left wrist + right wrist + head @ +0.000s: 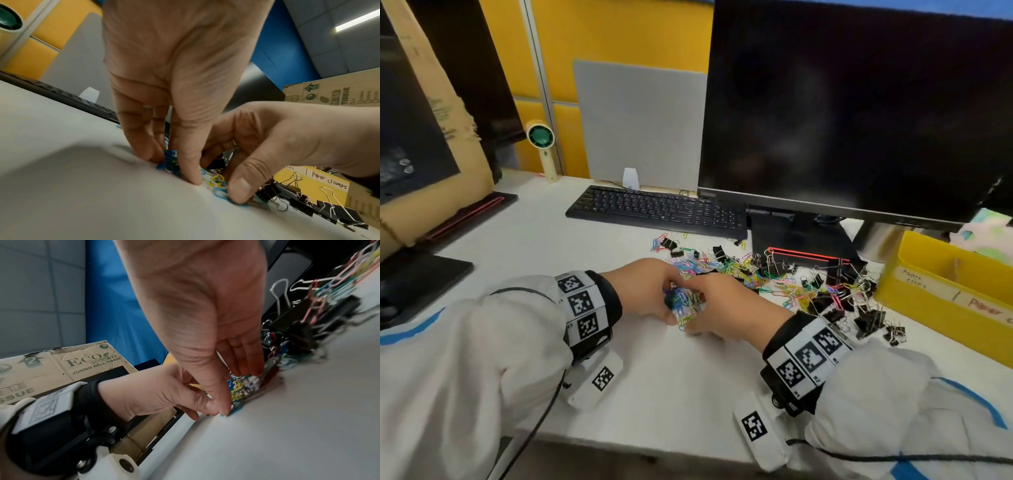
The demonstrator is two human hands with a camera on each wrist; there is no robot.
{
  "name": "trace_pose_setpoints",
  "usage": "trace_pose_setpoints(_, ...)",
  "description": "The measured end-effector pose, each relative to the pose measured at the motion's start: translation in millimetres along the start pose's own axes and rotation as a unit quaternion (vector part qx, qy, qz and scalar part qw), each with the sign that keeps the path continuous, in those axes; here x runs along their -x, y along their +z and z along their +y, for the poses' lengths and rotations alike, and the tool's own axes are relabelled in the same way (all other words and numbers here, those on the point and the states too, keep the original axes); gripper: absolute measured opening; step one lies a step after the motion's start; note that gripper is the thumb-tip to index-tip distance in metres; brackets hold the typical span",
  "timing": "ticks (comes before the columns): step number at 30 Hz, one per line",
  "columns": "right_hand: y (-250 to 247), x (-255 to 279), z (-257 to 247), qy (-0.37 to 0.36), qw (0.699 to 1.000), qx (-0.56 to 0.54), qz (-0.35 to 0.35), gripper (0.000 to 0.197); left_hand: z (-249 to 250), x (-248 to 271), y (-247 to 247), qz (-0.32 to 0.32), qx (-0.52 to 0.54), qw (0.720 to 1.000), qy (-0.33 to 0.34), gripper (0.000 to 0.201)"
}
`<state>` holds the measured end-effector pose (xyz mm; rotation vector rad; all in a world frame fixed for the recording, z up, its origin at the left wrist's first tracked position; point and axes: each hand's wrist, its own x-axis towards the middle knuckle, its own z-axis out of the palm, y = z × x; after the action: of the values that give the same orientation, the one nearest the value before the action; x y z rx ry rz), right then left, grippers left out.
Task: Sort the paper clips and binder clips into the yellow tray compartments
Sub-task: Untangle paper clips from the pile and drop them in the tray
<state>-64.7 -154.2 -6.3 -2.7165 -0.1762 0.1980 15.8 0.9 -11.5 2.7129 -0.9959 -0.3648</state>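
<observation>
On the white desk (671,373) my two hands meet over a small bunch of coloured paper clips (683,305). My left hand (667,298) pinches the bunch from the left, fingertips down on the desk (172,167). From the right, my right hand (702,308) grips the same bunch (240,386), its thumb on a blue clip (221,194). A mixed pile of paper clips (774,277) and black binder clips (866,322) spreads to the right. The yellow tray (935,301) stands at the far right, its front labelled "Paper clips" and "Paper clamps" (329,181).
A black keyboard (657,209) lies behind the pile, with a large dark monitor (859,102) and its stand base (801,240) behind that. A cardboard box (431,102) and a small fan (541,137) stand at the left. Bare desk stretches toward the front edge.
</observation>
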Motion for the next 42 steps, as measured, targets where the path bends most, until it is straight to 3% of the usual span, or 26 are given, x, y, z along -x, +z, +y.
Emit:
trace_pose_setpoints(3,-4,-19,4,0.003,1.000,0.009,-0.023,0.068,-3,-12,-4,-0.006,0.037,0.999,-0.015,0.051)
trace_pose_setpoints(8,-2,-32,7,0.028,1.000,0.001,-0.002,0.056,-2,-20,-5,-0.030,0.116,0.991,-0.051,0.028)
trace_pose_setpoints(16,-19,-16,22,0.070,0.992,-0.067,0.084,0.027,20,-22,-7,-0.011,0.266,0.961,-0.071,0.022)
trace_pose_setpoints(20,-53,6,44,0.103,0.963,-0.177,0.176,0.025,48,-29,-23,0.036,0.408,0.912,-0.032,0.015)
trace_pose_setpoints(24,-85,35,69,0.105,0.912,-0.309,0.249,0.014,91,-48,-30,0.025,0.539,0.842,0.007,0.016)
trace_pose_setpoints(29,-116,70,114,0.125,0.872,-0.339,0.331,0.017,162,-86,-33,0.001,0.586,0.809,0.045,0.021)
trace_pose_setpoints(35,-150,114,182,0.174,0.837,-0.344,0.389,0.016,252,-132,-26,-0.020,0.589,0.803,0.083,0.027)
trace_pose_setpoints(42,-164,136,239,0.267,0.795,-0.306,0.450,0.019,321,-188,-7,0.012,0.494,0.864,0.100,0.013)
